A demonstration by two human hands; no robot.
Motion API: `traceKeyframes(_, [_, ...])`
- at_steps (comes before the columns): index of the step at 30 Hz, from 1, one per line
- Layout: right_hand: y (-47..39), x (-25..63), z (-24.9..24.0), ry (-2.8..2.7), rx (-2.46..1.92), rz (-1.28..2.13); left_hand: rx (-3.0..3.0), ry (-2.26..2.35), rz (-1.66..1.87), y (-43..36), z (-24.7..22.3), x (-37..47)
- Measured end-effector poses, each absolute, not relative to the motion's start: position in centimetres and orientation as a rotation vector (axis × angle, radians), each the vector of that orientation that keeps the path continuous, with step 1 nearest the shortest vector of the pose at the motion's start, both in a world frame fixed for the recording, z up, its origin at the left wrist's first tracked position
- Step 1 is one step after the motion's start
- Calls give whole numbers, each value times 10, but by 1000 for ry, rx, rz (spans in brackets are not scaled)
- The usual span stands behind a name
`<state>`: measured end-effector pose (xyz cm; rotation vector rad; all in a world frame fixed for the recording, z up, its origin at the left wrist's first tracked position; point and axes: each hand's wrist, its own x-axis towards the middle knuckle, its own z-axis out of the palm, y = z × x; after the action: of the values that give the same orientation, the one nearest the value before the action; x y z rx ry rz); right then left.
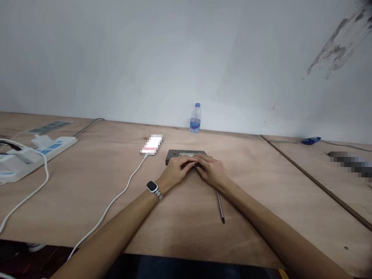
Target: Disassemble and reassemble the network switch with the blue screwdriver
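The left hand (176,170) and right hand (213,169) meet, grip unclear, at the near side of the crosswise dark box (173,155).

Single head-worn camera, aimed forward and down across the wooden tabletop (247,166) toward the plastic water bottle (195,121). Wide view: wall (145,58) behind the bottle, left hand (175,170) and right hand (213,171) on its near side, closer to the lens.
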<state>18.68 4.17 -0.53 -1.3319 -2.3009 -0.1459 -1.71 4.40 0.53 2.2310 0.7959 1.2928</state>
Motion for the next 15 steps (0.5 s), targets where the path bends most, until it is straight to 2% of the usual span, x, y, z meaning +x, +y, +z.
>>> traceKeyframes(8, [32,187,-3,-2393,-1346,-59,2124,851,1279,46,2,-18])
traceKeyframes(15, [24,186,-2,-2350,-1183,-29,2163,874,1248,48,-1,-21])
